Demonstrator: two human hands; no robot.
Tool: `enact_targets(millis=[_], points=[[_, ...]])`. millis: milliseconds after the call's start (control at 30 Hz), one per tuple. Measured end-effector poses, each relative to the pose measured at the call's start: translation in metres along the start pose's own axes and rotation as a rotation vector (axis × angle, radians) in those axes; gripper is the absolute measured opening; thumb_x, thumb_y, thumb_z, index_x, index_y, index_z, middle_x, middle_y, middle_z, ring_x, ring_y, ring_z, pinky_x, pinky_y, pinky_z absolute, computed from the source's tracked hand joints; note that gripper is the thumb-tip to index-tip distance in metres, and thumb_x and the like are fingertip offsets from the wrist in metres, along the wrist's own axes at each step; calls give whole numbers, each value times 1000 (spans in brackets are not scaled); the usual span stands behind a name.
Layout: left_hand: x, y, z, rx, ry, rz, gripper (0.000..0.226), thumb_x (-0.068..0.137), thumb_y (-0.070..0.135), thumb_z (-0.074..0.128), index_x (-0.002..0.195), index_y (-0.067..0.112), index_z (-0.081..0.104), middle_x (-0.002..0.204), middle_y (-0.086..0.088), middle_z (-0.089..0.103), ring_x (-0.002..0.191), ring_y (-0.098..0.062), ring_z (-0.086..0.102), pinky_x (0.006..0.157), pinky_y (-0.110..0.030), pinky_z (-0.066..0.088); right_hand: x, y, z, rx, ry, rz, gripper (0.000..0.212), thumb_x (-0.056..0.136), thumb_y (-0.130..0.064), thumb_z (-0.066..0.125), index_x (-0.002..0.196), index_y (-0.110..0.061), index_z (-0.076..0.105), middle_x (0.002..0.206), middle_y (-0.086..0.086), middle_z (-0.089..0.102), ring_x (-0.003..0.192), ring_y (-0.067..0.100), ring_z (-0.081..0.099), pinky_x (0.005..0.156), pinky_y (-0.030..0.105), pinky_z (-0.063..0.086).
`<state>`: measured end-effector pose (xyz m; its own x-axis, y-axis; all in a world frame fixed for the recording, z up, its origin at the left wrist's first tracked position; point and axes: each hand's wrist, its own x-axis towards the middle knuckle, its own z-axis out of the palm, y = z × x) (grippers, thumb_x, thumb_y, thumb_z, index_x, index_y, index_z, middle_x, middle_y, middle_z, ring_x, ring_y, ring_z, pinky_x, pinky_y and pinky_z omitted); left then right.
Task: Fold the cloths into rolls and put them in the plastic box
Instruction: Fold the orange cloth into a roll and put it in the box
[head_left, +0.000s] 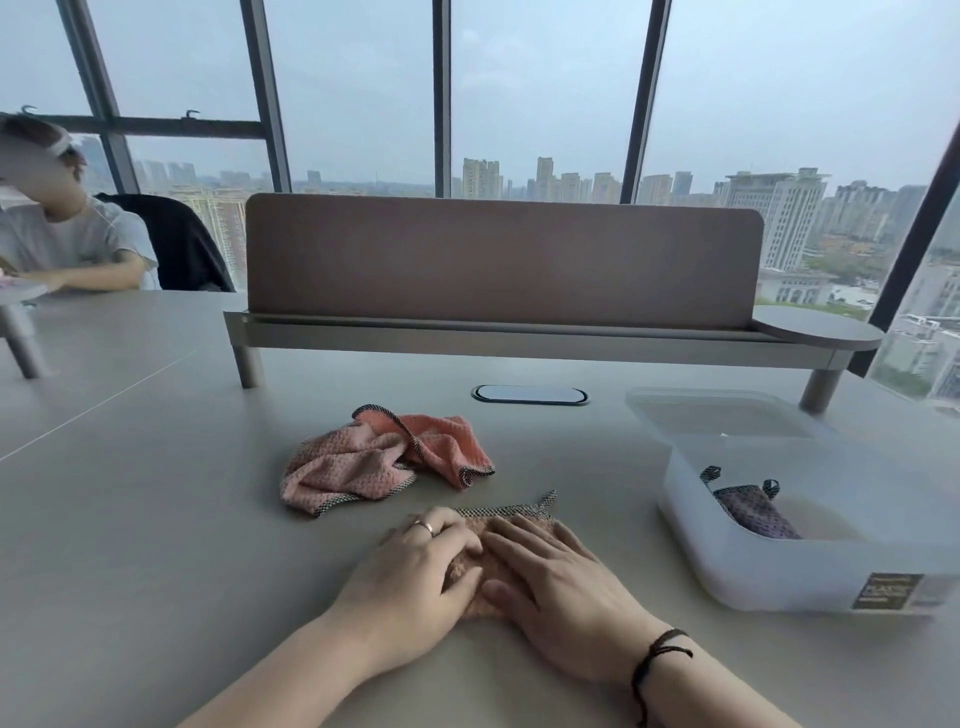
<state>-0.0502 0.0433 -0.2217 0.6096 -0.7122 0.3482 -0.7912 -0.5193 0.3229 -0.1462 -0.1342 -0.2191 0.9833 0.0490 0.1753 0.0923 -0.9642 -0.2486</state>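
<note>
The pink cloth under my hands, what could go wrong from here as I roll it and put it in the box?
1. Both hands, left hand and right hand, press flat on the pink cloth; its checked hem and loop stick out at the far edge, so the roll may come out uneven or spring open when lifted.
2. The plastic box already holds a purple cloth; dropping the roll on it could loosen both.
3. The crumpled cloths lie close and could get snagged.

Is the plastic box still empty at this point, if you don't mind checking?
No, the plastic box already holds one dark purple rolled cloth lying on its floor.
</note>
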Motion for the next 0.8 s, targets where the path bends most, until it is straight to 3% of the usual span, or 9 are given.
enact_targets(millis=[67, 133, 333, 533, 600, 667, 700, 800], points=[[-4, -2, 3, 46, 10, 12, 46, 85, 58, 32, 117, 36, 56, 130, 21, 51, 119, -6, 51, 101, -29, 43, -1, 3, -3, -30, -113, 51, 71, 92, -74, 24, 154, -43, 13, 162, -27, 9, 149, -4, -3, 124, 37, 0], [-7, -6, 8, 114, 33, 29, 39, 87, 55, 38, 117, 36, 56, 128, 18, 57, 116, -9, 57, 96, -30, 49, -3, 4, -7, -46, -146, 62, 80, 85, -83, 27, 154, -48, 4, 161, -30, 1, 148, -5, -10, 124, 38, -4], [-8, -6, 8, 227, 4, 49, 47, 84, 54, 44, 119, 31, 67, 118, 19, 66, 104, -5, 66, 82, -26, 56, -5, 3, -10, -59, -151, 71, 91, 75, -91, 33, 151, -54, 0, 159, -33, -6, 147, -4, -16, 124, 40, -6], [-7, -7, 8, 292, -44, -6, 50, 87, 56, 40, 123, 31, 64, 122, 20, 61, 107, -5, 63, 92, -28, 51, -2, 5, -7, -23, -123, 116, 89, 74, -92, 35, 150, -55, 7, 160, -33, 0, 148, -5, -12, 124, 41, -4], [-6, -3, 5, 295, -57, -9, 60, 90, 58, 28, 138, 31, 53, 138, 18, 49, 125, -10, 53, 106, -33, 42, -2, 5, -8, -24, -130, 120, 87, 75, -91, 33, 150, -55, 8, 160, -32, 1, 148, -4, -10, 124, 41, -4], [-6, -5, 3, 160, -129, -8, 73, 86, 63, 14, 151, 33, 31, 152, 18, 28, 141, -10, 27, 119, -33, 19, -2, 4, -8, -34, -141, 125, 83, 78, -90, 30, 150, -55, 7, 160, -32, 2, 149, -3, -8, 124, 40, -4], [-5, -6, 1, 90, -135, 10, 74, 85, 65, 14, 151, 36, 28, 152, 19, 23, 142, -8, 21, 120, -30, 14, -2, 5, -8, -37, -139, 129, 81, 79, -89, 29, 150, -55, 7, 160, -33, 2, 149, -3, -8, 124, 39, -4], [-2, -9, -8, -146, -91, 107, 54, 87, 56, 42, 138, 40, 47, 146, 23, 33, 139, 4, 23, 117, -18, 18, -1, 4, -9, -30, -151, 142, 78, 81, -89, 23, 149, -58, 4, 159, -33, 0, 149, -3, -9, 124, 40, -5]])
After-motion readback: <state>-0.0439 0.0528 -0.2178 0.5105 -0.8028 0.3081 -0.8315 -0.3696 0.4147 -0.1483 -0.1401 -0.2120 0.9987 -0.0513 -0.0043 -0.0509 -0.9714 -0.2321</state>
